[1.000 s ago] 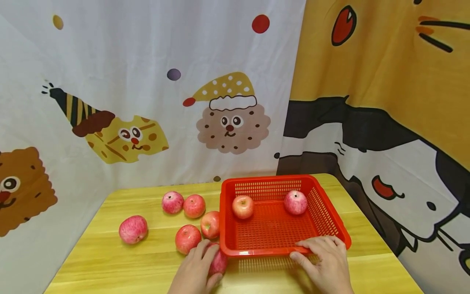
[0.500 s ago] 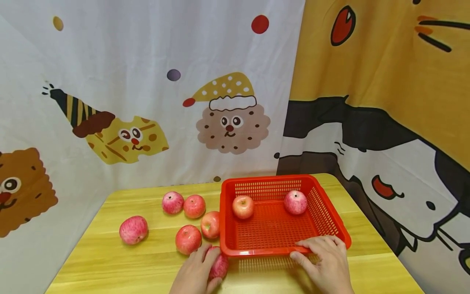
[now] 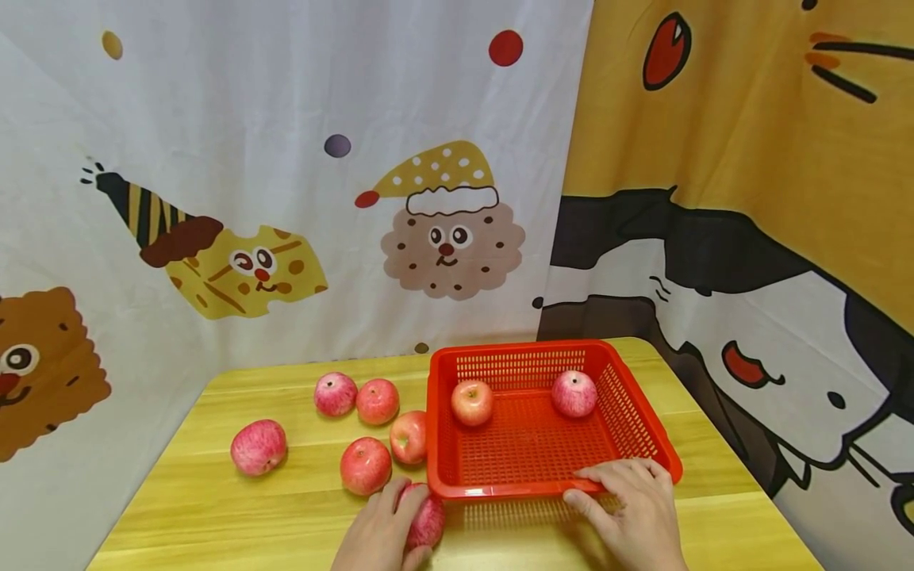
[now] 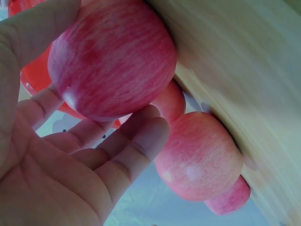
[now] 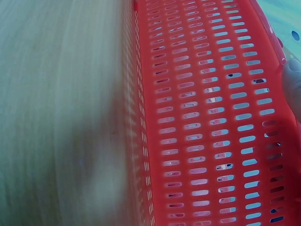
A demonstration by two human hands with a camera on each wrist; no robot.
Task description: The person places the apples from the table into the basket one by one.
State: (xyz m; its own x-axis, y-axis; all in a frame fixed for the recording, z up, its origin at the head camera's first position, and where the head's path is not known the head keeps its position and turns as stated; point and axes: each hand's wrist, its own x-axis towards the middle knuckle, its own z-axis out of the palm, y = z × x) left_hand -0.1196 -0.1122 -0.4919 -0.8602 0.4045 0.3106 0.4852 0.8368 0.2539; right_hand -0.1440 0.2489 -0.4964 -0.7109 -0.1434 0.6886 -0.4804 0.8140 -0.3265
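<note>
"What does the left hand (image 3: 374, 533) have?"

"A streaked apple (image 3: 426, 519), bottom centre of the head view, thumb on one side and fingers on the other. Whether it clears the table (image 3: 214, 515) I can't tell."

"Which edge is nearest?"

"The lower-left corner of the red basket (image 3: 514, 490), just beside that fruit. Farther right, the right hand (image 3: 631, 507) grips the near rim, thumb outside, fingers over the top."

"Crowded on the left, then?"

"Close in, yes. A paler apple (image 3: 409, 437) sits just beside the basket's left wall, a round red apple (image 3: 366, 465) just above the left hand, two more apples (image 3: 378, 401) higher up. A lone apple (image 3: 259, 447) lies farther left, wood showing all round it."

"Inside the basket?"

"Mesh floor shows between and below a yellowish apple (image 3: 472, 403) at left and a purplish apple (image 3: 574, 394) at right."

"And the right side?"

"A strip of wood, widening downward, runs to the table's slanting edge; patterned cloth (image 3: 771, 381) hangs beyond."
</note>
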